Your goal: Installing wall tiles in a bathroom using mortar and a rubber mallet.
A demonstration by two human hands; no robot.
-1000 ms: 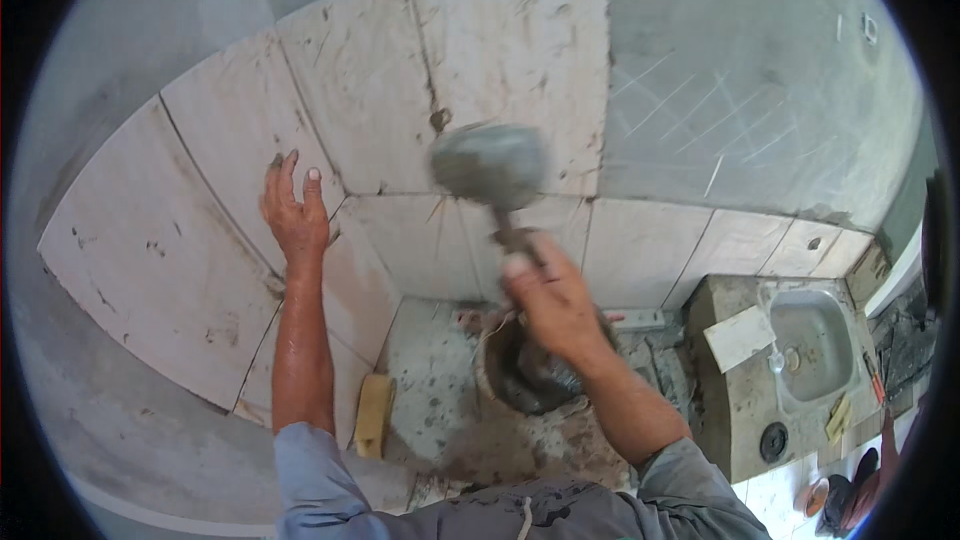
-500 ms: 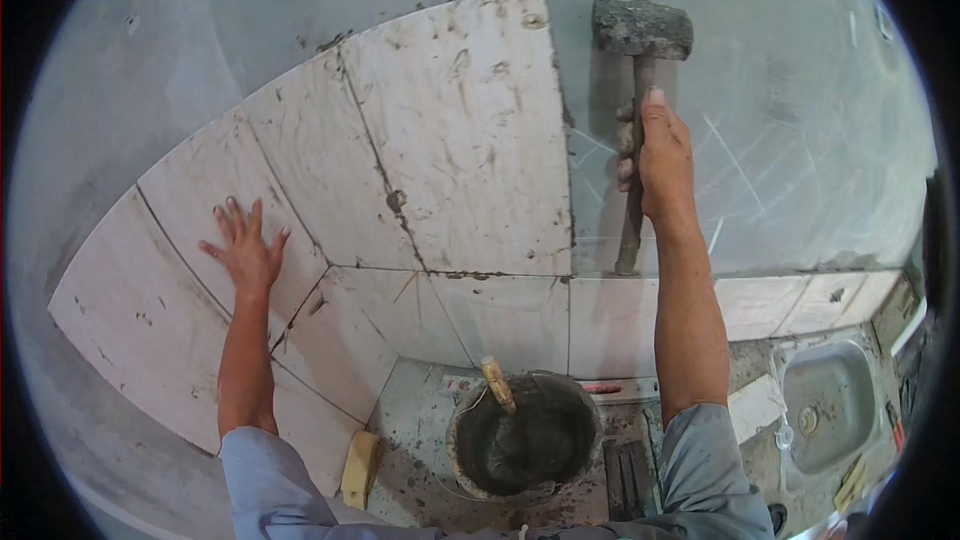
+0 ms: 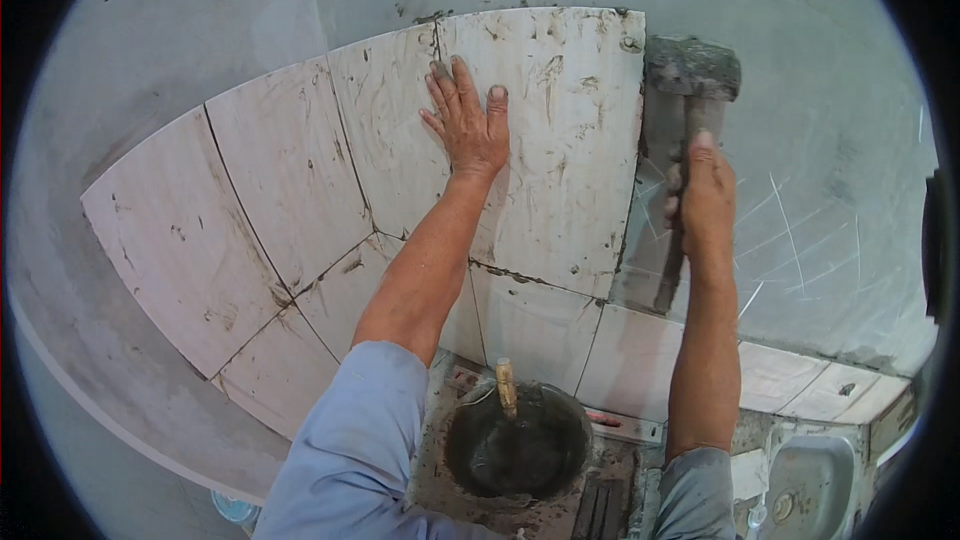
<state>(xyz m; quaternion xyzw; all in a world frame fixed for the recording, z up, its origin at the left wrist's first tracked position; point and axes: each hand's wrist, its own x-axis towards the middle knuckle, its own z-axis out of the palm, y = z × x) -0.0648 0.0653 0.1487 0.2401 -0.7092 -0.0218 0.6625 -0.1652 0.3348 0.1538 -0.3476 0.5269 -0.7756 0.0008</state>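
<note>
In my right hand (image 3: pixel 706 195) is a mallet (image 3: pixel 694 68) with a thick dark head caked in grey mortar. Its head is up beside the right edge of a large pale wall tile (image 3: pixel 560 130), and the handle hangs down below my fist. My left hand (image 3: pixel 468 120) lies flat with fingers spread across the joint between that tile and the narrower-looking one (image 3: pixel 385 115) to its left. Mortar smears mark both tiles. Further left, more pale tiles (image 3: pixel 270 175) turn the corner onto the side wall.
Below stands a bucket of wet mortar (image 3: pixel 515 450) with a wooden-handled tool (image 3: pixel 506 388) in it. A level (image 3: pixel 625 427) lies behind it on the counter. At the lower right is a metal sink (image 3: pixel 810 480). Bare grey wall (image 3: pixel 810 230) with scratched lines adjoins the tiles.
My left hand has shifted right and up, from a side-wall tile to the joint on the back wall. The mallet stays in my right hand; the view has turned left.
</note>
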